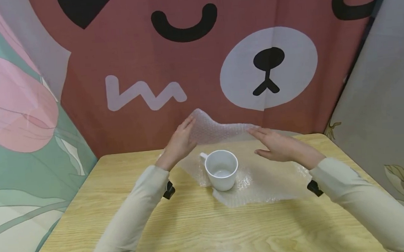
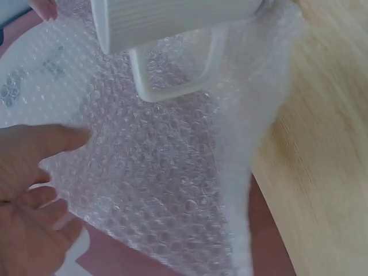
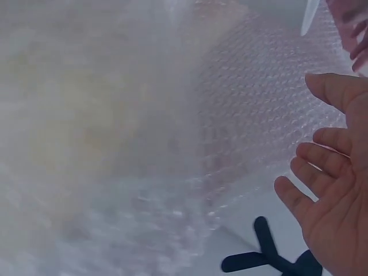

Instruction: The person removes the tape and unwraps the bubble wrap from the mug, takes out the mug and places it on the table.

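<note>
A white mug [image 1: 221, 174] stands upright on a sheet of bubble wrap [image 1: 262, 180] spread over the wooden table [image 1: 195, 228]. My left hand [image 1: 182, 141] is behind and left of the mug, its straight fingers against the wrap's raised far edge. To the right of the mug my right hand [image 1: 277, 148] hovers flat, its fingertips at the same lifted edge. The left wrist view shows the mug [image 2: 167, 23] with its handle over the bubble wrap [image 2: 172, 172], and my left hand [image 2: 29, 190] relaxed beside it. In the right wrist view my right hand [image 3: 333, 190] is spread before the bubble wrap [image 3: 247, 115].
A red cloth with a bear face [image 1: 218, 54] hangs right behind the table. A floral cloth [image 1: 18, 115] closes the left side and a grey panel [image 1: 389, 81] the right. Bare table top lies in front of the mug.
</note>
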Demonstrator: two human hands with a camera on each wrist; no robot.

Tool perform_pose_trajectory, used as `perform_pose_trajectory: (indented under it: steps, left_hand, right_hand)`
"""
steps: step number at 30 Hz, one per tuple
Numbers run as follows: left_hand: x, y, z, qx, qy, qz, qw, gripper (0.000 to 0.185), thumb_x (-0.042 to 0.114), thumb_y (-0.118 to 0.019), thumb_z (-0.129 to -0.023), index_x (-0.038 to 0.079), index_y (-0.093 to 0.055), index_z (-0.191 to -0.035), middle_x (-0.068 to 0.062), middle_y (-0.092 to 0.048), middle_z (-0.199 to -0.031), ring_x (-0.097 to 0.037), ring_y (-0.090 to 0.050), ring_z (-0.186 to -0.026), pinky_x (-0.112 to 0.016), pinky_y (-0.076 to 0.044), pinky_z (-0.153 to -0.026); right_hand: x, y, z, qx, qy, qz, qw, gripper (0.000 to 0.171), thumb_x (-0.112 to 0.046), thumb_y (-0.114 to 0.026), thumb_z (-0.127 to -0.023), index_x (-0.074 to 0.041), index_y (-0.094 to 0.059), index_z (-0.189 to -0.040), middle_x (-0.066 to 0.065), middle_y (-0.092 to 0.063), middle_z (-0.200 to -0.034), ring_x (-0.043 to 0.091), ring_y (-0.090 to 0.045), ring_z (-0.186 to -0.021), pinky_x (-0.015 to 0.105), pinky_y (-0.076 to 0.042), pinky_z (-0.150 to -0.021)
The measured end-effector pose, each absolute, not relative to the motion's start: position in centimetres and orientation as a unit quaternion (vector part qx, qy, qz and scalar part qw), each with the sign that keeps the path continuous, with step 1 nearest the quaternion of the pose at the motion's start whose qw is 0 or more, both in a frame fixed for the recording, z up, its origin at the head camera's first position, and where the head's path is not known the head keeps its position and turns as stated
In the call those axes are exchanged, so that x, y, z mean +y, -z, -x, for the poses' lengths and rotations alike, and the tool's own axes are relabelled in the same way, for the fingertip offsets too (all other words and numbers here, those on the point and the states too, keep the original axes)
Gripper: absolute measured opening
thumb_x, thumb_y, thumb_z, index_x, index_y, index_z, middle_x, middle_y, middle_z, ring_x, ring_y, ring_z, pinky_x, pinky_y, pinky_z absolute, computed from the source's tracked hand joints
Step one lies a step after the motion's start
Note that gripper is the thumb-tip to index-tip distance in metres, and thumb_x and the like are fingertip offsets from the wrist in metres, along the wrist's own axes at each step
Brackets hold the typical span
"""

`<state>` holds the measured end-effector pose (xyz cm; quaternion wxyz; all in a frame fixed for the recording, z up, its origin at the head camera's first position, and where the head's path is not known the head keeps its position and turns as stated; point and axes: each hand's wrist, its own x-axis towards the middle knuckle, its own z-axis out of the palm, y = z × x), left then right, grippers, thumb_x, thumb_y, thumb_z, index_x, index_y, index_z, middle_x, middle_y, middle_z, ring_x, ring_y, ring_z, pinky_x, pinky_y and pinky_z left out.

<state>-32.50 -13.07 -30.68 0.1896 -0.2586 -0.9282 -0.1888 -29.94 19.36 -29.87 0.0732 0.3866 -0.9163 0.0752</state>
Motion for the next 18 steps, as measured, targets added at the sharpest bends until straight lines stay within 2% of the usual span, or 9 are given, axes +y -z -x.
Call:
perform_pose_trajectory:
  steps: [4, 6, 11, 18]
  left_hand:
    - [-12.9, 31.3, 32.9, -0.951, 0.139, 0.253, 0.114, 0.094, 0.01, -0.081, -0.079, -0.01, -0.021, -0.149, -0.025, -0.012, -0.156, -0.035, -0.01, -0.144, -0.04, -0.011, -0.116]
    - [-12.7, 31.7, 33.1, -0.956, 0.136, 0.248, 0.082, 0.104, 0.013, -0.084, -0.076, -0.009, -0.015, -0.15, -0.025, -0.004, -0.157, -0.035, -0.003, -0.144, -0.041, -0.006, -0.116]
    - [-12.4, 32.9, 33.5, -0.964, 0.143, 0.222, 0.031, 0.121, 0.014, -0.089, -0.067, -0.003, -0.006, -0.153, -0.019, 0.007, -0.157, -0.032, 0.005, -0.145, -0.044, -0.003, -0.115]
    - [-12.5, 34.2, 34.0, -0.972, 0.111, 0.207, 0.011, 0.129, 0.019, -0.092, -0.062, -0.001, -0.004, -0.153, -0.017, 0.011, -0.157, -0.03, 0.009, -0.144, -0.045, 0.001, -0.114]
  right_hand:
    - [19.8, 30.4, 30.6, -0.923, -0.079, -0.373, 0.056, 0.07, -0.015, -0.065, -0.093, 0.015, -0.028, -0.144, 0.034, -0.03, -0.147, 0.047, -0.028, -0.135, 0.057, -0.028, -0.107]
    - [20.1, 30.8, 30.9, -0.925, -0.081, -0.369, 0.049, 0.072, -0.015, -0.065, -0.093, 0.015, -0.026, -0.145, 0.035, -0.027, -0.148, 0.048, -0.025, -0.136, 0.057, -0.026, -0.108]
    - [20.5, 31.8, 31.6, -0.928, -0.076, -0.364, 0.042, 0.078, -0.02, -0.067, -0.092, 0.015, -0.022, -0.146, 0.035, -0.023, -0.149, 0.048, -0.021, -0.138, 0.057, -0.022, -0.11]
    - [20.6, 32.8, 32.2, -0.931, -0.079, -0.356, 0.031, 0.089, -0.025, -0.072, -0.088, 0.014, -0.018, -0.147, 0.035, -0.016, -0.151, 0.048, -0.018, -0.138, 0.056, -0.02, -0.111]
